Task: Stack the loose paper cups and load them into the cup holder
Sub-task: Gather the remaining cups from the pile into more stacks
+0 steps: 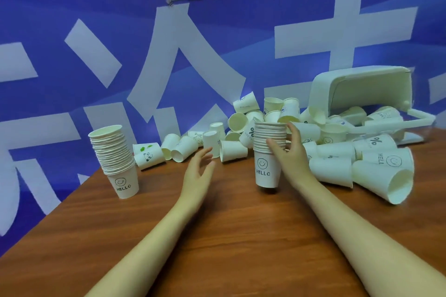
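The right hand (288, 152) curls its fingers and thumb round the upper rims of a nested stack of cups (267, 157), which hangs just above the desk (241, 236) near its middle, base seemingly off the wood. The stack's long axis is near upright, mouth up, the printed "HELLO" cup lowest and facing the camera. The left hand (199, 169) is empty, fingers spread and relaxed, reaching toward the loose cups (231, 137) along the desk's far edge. Since the grip sits high on the rims, the lower cups could probably slip free or the column tilt, and a careless reach could scatter the pile. A finished stack (115, 159) stands near the left edge, upright. The cup holder (362, 96) lies tipped at the far right corner.
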A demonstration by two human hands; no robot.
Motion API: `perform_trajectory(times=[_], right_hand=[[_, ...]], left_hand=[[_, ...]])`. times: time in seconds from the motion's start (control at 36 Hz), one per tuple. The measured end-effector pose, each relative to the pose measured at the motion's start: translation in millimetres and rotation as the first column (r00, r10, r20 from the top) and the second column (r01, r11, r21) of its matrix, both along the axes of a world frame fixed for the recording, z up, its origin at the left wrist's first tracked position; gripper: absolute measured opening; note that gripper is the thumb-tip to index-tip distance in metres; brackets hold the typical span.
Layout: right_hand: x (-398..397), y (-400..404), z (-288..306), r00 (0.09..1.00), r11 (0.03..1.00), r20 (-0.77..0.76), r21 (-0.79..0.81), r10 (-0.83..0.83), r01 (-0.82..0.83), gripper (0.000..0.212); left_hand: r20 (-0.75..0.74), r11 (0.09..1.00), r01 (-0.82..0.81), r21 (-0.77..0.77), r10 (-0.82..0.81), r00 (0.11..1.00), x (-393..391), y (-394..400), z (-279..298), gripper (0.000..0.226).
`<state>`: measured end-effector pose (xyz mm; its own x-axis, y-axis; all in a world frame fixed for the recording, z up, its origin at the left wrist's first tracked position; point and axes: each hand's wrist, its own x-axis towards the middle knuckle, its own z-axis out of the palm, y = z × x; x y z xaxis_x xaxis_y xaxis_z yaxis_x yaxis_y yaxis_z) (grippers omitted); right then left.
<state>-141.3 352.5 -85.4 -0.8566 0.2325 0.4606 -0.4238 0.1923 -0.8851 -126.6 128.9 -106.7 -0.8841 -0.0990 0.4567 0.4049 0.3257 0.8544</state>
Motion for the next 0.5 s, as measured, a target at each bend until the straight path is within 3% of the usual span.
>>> perform_trajectory(times=[0.08,0.22,0.39,0.5], right_hand=[[-4,14,-4,0.997,0.997,0.022,-0.021,-0.077,0.078,0.076],[-10,21,-8,0.996,0.991,0.032,-0.095,-0.089,0.091,0.065],[-14,16,-10,0.996,0.994,0.012,-0.055,-0.093,0.094,0.077],[-21,11,-15,0.996,0.996,-0.016,0.008,-0.084,0.085,0.075]], left_hand=[[0.034,0.998,-0.038,-0.055,0.040,0.999,-23,2,10,0.038],[0.119,0.963,-0.033,-0.267,0.067,0.991,-70,12,22,0.054],[-0.017,0.802,-0.009,-0.598,-0.001,1.000,-115,20,24,0.054],[0.098,0.612,0.065,-0.788,0.019,0.995,-139,13,21,0.067]])
